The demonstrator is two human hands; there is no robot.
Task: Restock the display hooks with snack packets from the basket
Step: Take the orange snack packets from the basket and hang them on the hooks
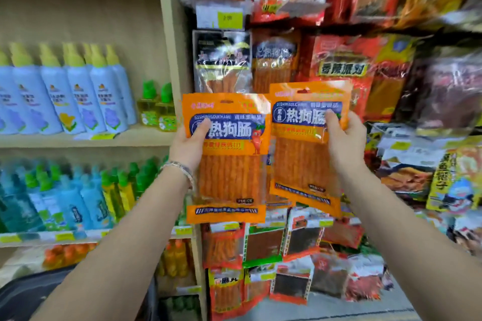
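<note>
A person's view down two bare forearms, raised before a shop display wall of hanging snack packets [273,60]. Each hand holds one orange packet of sausage sticks, upright, printed face toward the person.

The left hand [186,147] pinches the left packet [229,164] by its upper left edge, thumb on the front and fingers hidden behind. A bracelet [180,168] circles that wrist. The right hand [344,143] pinches the right packet [302,154] by its upper right edge in the same way. The right packet sits slightly higher, and the two packets' inner edges meet.

Both packets run long axis vertical. Each has its hang hole at the top, the left hole [226,101] and the right hole [303,91] both above the gripping thumbs. The display lies straight ahead, just behind the packets, so the holes already face the wall. The hooks themselves are hidden by stock. The right packet looks nearer a hanging row.

Spray bottles [78,94] fill the shelves at left. The basket cannot be made out.
</note>
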